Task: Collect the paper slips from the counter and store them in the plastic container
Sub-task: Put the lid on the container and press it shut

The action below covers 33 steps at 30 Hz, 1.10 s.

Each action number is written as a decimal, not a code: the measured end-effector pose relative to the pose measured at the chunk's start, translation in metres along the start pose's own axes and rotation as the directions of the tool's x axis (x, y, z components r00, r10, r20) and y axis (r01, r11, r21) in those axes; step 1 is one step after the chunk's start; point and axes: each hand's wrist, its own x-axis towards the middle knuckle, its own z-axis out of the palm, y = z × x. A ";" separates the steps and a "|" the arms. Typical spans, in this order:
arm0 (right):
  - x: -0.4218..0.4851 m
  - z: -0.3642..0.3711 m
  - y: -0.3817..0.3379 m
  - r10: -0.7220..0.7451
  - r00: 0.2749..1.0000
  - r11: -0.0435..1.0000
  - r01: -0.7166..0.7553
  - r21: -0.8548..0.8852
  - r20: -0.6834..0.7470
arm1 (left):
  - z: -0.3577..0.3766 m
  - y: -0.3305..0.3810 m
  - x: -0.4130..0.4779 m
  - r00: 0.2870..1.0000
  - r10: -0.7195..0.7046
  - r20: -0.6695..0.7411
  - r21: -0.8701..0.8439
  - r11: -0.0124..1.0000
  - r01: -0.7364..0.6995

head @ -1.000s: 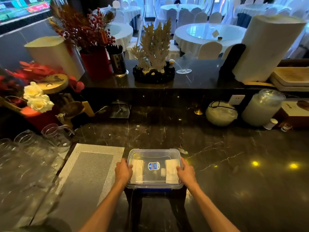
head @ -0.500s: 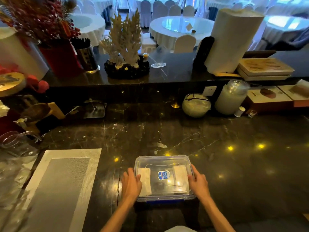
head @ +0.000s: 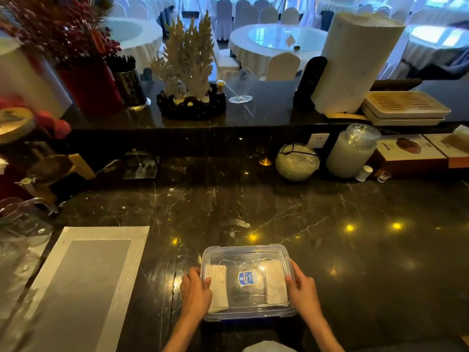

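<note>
A clear plastic container [head: 247, 252] with its lid on and a blue label sits at the near edge of the dark marble counter [head: 330, 250]. Two stacks of white paper slips lie inside it, one at the left [head: 218, 288] and one at the right [head: 275, 278]. My left hand [head: 195, 292] presses against the container's left side, and my right hand [head: 303, 288] holds its right side. No loose slips show on the counter.
A grey woven placemat [head: 83, 283] lies left of the container, with glass jugs [head: 22, 224] beyond it. At the back stand a round jar [head: 297, 161], a tall lidded jar [head: 351, 151] and boxes [head: 411, 153]. A raised ledge carries a coral ornament [head: 190, 72] and trays [head: 403, 107].
The view has shifted right and tilted, so the container sits lower in frame. Both hands stay on the container's sides; the container itself seems not to have moved on the counter.
</note>
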 end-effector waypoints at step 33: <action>-0.019 0.012 -0.014 -0.362 0.912 0.693 0.401 -0.599 0.191 | 0.002 -0.002 -0.013 0.997 0.080 -0.010 0.032 0.996 -0.079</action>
